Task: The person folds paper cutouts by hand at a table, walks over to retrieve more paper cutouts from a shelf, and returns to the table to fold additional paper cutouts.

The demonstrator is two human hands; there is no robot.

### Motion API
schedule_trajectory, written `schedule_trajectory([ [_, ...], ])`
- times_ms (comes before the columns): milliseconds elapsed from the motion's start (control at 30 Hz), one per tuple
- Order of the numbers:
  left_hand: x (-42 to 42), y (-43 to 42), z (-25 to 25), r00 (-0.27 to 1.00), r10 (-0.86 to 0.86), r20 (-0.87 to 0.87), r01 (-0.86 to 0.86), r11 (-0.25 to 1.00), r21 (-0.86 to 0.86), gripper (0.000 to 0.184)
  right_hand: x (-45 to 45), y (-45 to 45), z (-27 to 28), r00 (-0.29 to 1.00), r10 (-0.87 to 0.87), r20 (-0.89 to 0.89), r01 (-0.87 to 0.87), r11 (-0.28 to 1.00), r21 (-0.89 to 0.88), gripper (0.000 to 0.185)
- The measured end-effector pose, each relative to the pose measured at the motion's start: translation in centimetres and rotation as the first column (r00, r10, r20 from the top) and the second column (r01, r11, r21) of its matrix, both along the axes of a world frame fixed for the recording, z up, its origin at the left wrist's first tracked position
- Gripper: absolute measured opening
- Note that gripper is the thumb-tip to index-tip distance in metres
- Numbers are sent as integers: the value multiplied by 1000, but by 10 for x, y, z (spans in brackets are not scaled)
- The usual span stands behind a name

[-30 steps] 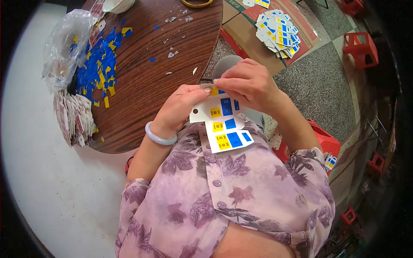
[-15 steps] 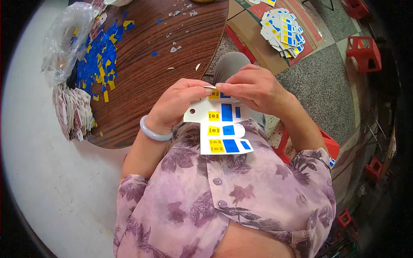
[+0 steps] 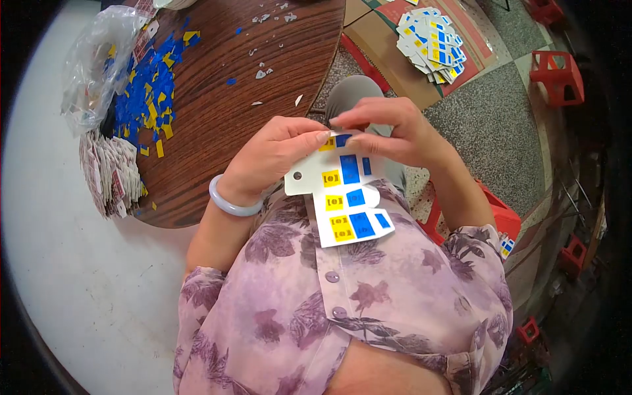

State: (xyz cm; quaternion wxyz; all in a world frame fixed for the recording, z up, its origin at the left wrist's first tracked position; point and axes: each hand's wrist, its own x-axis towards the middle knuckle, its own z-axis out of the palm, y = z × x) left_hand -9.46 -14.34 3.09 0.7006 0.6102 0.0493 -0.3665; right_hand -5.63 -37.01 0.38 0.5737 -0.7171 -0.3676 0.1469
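Note:
A white die-cut card [image 3: 332,158] with a punched hole and rows of yellow and blue patches hangs in front of my shirt. My left hand [image 3: 283,148], a pale bangle [image 3: 234,201] at its wrist, pinches the card's upper left edge between thumb and fingers. At the upper right edge is my right hand [image 3: 388,131]. Its thumb lies on the card's front by a blue patch, and the index finger is bent over the top edge, with a small gap between them. The card hides part of the other fingers.
Left on the round wooden table [image 3: 217,125] lie blue and yellow scraps [image 3: 148,92], a clear plastic bag [image 3: 92,72] and a stack of cards [image 3: 108,171]. Similar cards [image 3: 431,46] are piled on a cardboard box [image 3: 388,56]. Red stools [image 3: 559,79] stand to the right.
The card has tilted and shifted slightly down and to the right. My right thumb and index finger have moved apart at its top edge. My left hand keeps its hold.

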Motion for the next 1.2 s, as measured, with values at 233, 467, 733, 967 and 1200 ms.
schedule_trajectory([
  [233,-2,-6,4,917,-184,354,73,950,303,24,-1,10,-8,935,-54,-351,65,998,20,13],
  [467,-4,-10,1,947,2,322,-58,985,165,21,4,11,-16,834,-50,-550,130,986,107,13],
  [733,-1,-9,-17,885,195,423,-265,958,111,17,14,1,-12,868,-272,-416,386,896,219,27],
  [967,2,-10,-11,731,473,492,-536,844,-16,20,-18,-26,-56,669,-349,-656,564,813,142,29],
  [1200,0,-20,-21,711,430,557,-517,856,0,19,-53,-1,-38,663,-220,-716,523,820,232,25],
])
